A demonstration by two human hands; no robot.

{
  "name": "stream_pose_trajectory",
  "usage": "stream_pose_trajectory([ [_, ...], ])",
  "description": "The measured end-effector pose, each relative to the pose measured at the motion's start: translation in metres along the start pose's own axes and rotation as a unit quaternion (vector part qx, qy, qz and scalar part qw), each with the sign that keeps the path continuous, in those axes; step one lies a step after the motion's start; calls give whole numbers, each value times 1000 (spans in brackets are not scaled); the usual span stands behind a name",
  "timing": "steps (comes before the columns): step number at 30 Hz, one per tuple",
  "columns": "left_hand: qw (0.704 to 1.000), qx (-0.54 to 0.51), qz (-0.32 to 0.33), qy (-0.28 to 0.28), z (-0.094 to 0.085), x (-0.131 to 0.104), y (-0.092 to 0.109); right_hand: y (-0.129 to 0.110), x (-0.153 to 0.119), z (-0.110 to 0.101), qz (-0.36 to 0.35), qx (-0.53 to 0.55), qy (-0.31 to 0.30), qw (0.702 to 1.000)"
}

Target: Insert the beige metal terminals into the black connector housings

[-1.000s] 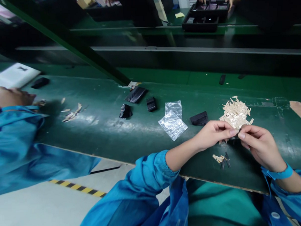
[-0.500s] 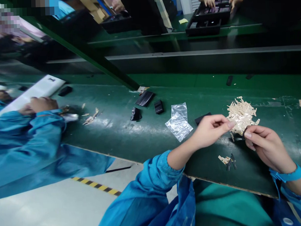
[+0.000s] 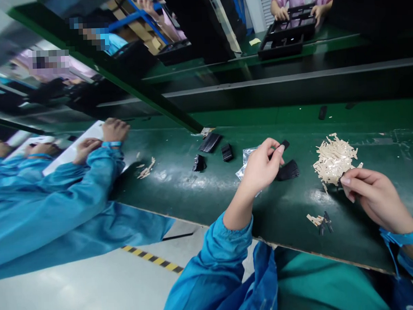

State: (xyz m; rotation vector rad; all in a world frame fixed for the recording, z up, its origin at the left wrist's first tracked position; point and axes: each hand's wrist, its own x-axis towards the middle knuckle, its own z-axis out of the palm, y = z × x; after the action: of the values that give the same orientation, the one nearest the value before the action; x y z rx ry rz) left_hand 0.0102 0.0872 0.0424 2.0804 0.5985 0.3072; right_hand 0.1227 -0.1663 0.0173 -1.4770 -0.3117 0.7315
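Note:
My left hand (image 3: 263, 164) pinches a small flat black strip (image 3: 284, 145), held just above a fanned stack of black strips (image 3: 289, 170). Partly under that hand lies a clear plastic bag (image 3: 244, 165). At the right, my right hand (image 3: 366, 188) is closed on a small dark piece (image 3: 342, 177), mostly hidden by the fingertips. It is beside a heap of thin cream-coloured pieces (image 3: 334, 157). Nearer the table edge lies a little group of cream and dark pieces (image 3: 320, 221).
Black ribbed parts (image 3: 210, 142) and a small black block (image 3: 227, 152) lie on the green table (image 3: 170, 183). A green post (image 3: 150, 96) slants across. Left, a co-worker's hands (image 3: 115, 129) are at a white panel (image 3: 71, 150). Across, another person handles a black tray (image 3: 283, 39).
My left hand has moved left, away from the cream heap to the black stack, and now holds a black strip. My right hand stays by the heap. The co-worker's hands have shifted.

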Motion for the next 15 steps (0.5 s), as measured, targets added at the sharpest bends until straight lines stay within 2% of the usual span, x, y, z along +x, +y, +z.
stream_pose_trajectory([
  [1, 998, -57, 3, -14, 6, -6, 5, 1, 0, -1, -3, -6, 6, 1000],
  [3, 983, -163, 8, -83, 23, -17, 14, 5, -1, -3, -6, -15, 29, 999],
  [6, 934, -286, -3, -213, 53, -31, 19, 10, -1, -3, -7, -20, 72, 997],
  [8, 901, -346, -19, -260, 68, -36, 19, 10, -1, -1, -7, -16, 93, 996],
  [11, 880, -378, -32, -286, 77, -42, 20, 4, -2, 4, -5, 0, 107, 994],
  [15, 880, -372, -38, -294, 74, -49, 24, -6, -5, 10, 3, 11, 120, 993],
])
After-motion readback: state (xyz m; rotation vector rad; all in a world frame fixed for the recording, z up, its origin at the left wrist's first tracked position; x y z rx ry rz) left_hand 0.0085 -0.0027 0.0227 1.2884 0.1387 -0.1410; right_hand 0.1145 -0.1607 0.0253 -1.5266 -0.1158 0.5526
